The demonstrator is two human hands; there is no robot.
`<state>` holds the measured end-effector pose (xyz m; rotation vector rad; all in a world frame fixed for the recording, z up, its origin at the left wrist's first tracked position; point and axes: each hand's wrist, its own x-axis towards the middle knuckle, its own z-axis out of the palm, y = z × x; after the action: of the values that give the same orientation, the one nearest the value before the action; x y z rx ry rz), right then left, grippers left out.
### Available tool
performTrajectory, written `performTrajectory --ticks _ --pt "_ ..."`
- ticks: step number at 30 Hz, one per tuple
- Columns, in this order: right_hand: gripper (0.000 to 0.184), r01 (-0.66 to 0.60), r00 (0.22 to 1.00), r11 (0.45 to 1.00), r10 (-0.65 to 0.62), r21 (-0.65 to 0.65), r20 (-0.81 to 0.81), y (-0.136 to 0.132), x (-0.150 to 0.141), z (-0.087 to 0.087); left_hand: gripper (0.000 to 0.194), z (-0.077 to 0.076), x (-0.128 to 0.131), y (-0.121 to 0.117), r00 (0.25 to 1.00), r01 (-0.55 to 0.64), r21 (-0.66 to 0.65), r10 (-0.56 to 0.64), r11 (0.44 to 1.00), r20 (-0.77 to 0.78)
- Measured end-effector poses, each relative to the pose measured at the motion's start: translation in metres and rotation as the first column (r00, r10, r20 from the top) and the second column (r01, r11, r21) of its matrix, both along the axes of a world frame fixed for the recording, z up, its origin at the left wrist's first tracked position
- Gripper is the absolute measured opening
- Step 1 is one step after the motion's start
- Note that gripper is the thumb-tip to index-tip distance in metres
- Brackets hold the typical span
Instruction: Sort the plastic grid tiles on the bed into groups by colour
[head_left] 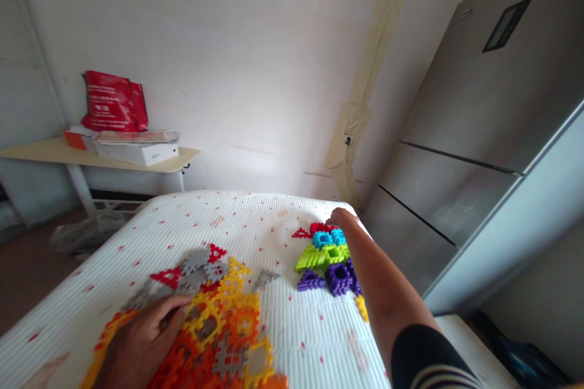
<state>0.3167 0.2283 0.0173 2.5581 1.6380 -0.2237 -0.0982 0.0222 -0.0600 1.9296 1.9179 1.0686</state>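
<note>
- Sorting by colour, by the look of it, from a mixed pile of toothed plastic pieces (245,323), heaped nearest on the spotted white cover (292,334) in yellow, orange, red and grey.
- Keeping the left hand (142,339) low over the pile's left side, thumb and forefinger bent with a gap between; cannot tell whether gripping a piece.
- Noting a yellow piece (362,308) beside the right forearm (387,279), and a loose grey triangle (266,280) between pile and colour groups.
- Finding purple pieces (338,278) grouped beyond, then green pieces (323,256), light blue pieces (322,239) and red pieces (319,228), row behind row.
- Reaching the right hand (344,216) to the far end, at the red row, with fingers curled down and mostly hidden; cannot tell whether holding anything.
- Judging the present step as placing or straightening reds; calling next, probably, for lining up any held piece squarely without nudging the light blue ones.
- Leaving a red bag (114,102) well apart, on the side table (187,161).
</note>
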Motion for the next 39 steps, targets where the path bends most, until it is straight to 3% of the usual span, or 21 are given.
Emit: performTrajectory --ticks 10,17,20,23,26,30,33,36,39 --pt "0.056 -0.017 1.000 0.999 0.017 -0.028 0.011 -0.009 -0.005 -0.002 0.022 -0.009 -0.001 0.001 0.999 0.025 0.138 -0.018 0.990 -0.047" --pt "0.044 -0.100 0.994 0.992 0.096 0.082 0.055 -0.020 -0.026 0.020 0.022 -0.009 0.001 0.001 0.999 0.044 0.169 -0.039 0.985 -0.029" --pt "0.035 -0.242 0.970 0.955 0.236 0.173 0.055 -0.023 -0.063 0.031 0.023 -0.007 0.002 0.000 0.999 0.050 0.162 -0.046 0.985 -0.029" --pt "0.028 -0.437 0.893 0.872 0.450 0.220 -0.010 -0.028 -0.124 0.028 0.023 -0.007 0.002 0.000 0.999 0.044 0.150 -0.040 0.988 -0.030" --pt "0.022 -0.580 0.790 0.789 0.605 0.204 -0.096 -0.037 -0.193 0.009 0.022 -0.008 0.002 -0.001 0.999 0.045 0.154 -0.041 0.987 -0.034" --pt "0.025 -0.670 0.703 0.724 0.690 0.167 -0.170 -0.049 -0.261 -0.023 0.021 -0.009 0.002 -0.001 0.998 0.047 0.167 -0.040 0.985 -0.044" --pt "0.042 -0.682 0.692 0.719 0.694 0.135 -0.196 -0.053 -0.284 -0.038 0.021 -0.012 0.001 -0.001 0.998 0.053 0.162 -0.045 0.985 -0.052" --pt "0.058 -0.668 0.713 0.738 0.672 0.097 -0.199 -0.055 -0.294 -0.042 0.022 -0.014 0.001 0.000 0.998 0.052 0.152 -0.044 0.987 -0.054" --pt "0.058 -0.655 0.737 0.752 0.657 0.071 -0.160 -0.055 -0.299 -0.040 0.021 -0.014 0.000 0.001 0.998 0.051 0.149 -0.044 0.988 -0.052"
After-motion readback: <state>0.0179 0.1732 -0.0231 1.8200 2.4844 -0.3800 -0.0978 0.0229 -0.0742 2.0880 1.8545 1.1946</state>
